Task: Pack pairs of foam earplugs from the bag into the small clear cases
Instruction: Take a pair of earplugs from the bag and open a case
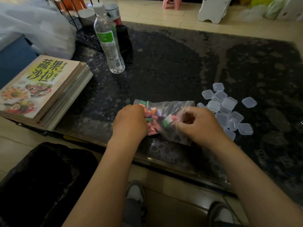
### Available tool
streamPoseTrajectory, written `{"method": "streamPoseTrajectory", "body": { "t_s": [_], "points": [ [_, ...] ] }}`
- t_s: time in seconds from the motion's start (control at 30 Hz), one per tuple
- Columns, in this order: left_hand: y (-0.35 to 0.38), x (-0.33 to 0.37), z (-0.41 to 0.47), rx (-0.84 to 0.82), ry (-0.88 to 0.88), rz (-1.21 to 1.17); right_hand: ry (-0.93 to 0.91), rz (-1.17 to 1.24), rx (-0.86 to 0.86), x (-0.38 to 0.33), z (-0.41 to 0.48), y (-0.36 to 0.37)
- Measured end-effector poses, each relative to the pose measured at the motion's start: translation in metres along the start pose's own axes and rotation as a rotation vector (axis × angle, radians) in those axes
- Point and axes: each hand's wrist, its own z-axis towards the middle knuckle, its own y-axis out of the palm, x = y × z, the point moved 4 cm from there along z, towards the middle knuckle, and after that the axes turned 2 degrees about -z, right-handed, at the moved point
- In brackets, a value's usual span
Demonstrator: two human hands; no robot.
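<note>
**While the cases wait, both hands work the bag**

Because the earplugs [153, 115] are all shut inside the bag [167, 107], nothing can be packed until its mouth is open. The bag lies flat on the dark table [164, 63], right at the near edge. The left hand [131, 122] curls down over the bag's filled end, apparently gripping it to keep it from sliding, though its fingertips are hidden. The right hand [199, 124] pinches the loose film at the opposite end, probably to pull the mouth apart. Just right of the bag, the small clear cases [220, 104] sit heaped, lids closed and within easy reach. Well beyond the bag to the left stand a water bottle [108, 43] and a stack of books [41, 89], clear of the work.
</note>
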Motion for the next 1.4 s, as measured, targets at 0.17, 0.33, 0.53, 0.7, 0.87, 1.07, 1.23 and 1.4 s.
{"method": "streamPoseTrajectory", "body": {
  "t_s": [0.17, 0.33, 0.53, 0.7, 0.87, 1.07, 1.23, 1.4],
  "points": [
    [0.000, 0.018, -0.002, 0.166, 0.100, -0.192, -0.033, 0.065, 0.088, 0.004, -0.003, -0.010],
    [0.003, 0.067, -0.015, 0.155, 0.301, -0.559, 0.049, 0.088, 0.171, 0.017, -0.010, -0.037],
    [0.023, 0.110, -0.024, 0.100, 0.426, -0.535, 0.247, 0.250, 0.353, 0.049, -0.032, -0.079],
    [0.039, 0.135, -0.027, 0.016, 0.392, -0.608, 0.244, 0.301, 0.314, 0.059, -0.042, -0.093],
    [0.053, 0.158, -0.031, -0.138, 0.399, -0.726, 0.172, 0.347, 0.221, 0.061, -0.047, -0.103],
    [0.059, 0.167, -0.032, -0.193, 0.367, -0.872, 0.156, 0.495, 0.179, 0.067, -0.053, -0.110],
    [0.070, 0.163, -0.033, -0.254, 0.236, -0.865, 0.283, 0.678, 0.220, 0.075, -0.057, -0.116],
    [0.086, 0.160, -0.048, -0.317, 0.389, -0.153, 0.446, 0.916, 0.246, 0.077, -0.062, -0.115]
  ]
}}
